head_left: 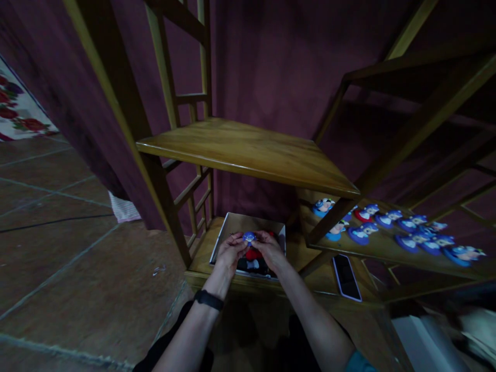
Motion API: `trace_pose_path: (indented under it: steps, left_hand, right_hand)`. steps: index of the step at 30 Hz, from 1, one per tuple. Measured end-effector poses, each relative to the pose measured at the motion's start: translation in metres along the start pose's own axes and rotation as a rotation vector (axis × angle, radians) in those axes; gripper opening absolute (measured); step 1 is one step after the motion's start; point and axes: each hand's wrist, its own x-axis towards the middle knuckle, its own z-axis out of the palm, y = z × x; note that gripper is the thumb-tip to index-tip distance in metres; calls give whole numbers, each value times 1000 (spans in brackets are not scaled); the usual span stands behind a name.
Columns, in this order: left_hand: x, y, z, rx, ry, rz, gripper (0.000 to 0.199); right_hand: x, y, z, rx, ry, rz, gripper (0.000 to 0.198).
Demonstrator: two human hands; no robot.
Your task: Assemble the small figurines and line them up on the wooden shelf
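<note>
Both my hands meet over an open white-edged box (282, 232) on the low wooden shelf. Between them is a small blue-topped figurine (249, 236). My left hand (229, 250), below a black wristband, pinches it from the left side. From the right, the fingers of my right hand (269, 249) close on it too. Beneath the hands, the box holds red pieces (253, 253) and dark and white items that I cannot make out.
Above the box juts a bare-topped wooden shelf board (248, 152), held by upright posts. At right, several figurines on round bases (363, 232) stand on another shelf. A phone (346, 277) lies on the lower board. A white box (420, 343) is at bottom right.
</note>
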Motion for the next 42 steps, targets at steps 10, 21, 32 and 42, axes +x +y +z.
trace_pose_path:
  steps: [10,21,32,42]
  left_hand:
    - [-8,1,1,-21,-28,-78,14]
    - [-59,-35,-6,20,21,-175,15]
    - [-129,-52,3,141,33,-109,11]
    - [-169,-62,14,197,5,12,22]
  right_hand:
    - [-12,0,5,164,48,45,24]
    - [-70,1,-19,175,61,172,26]
    - [-133,0,-36,257,-59,207,21]
    - [-160,-15,-49,226,-150,143,21]
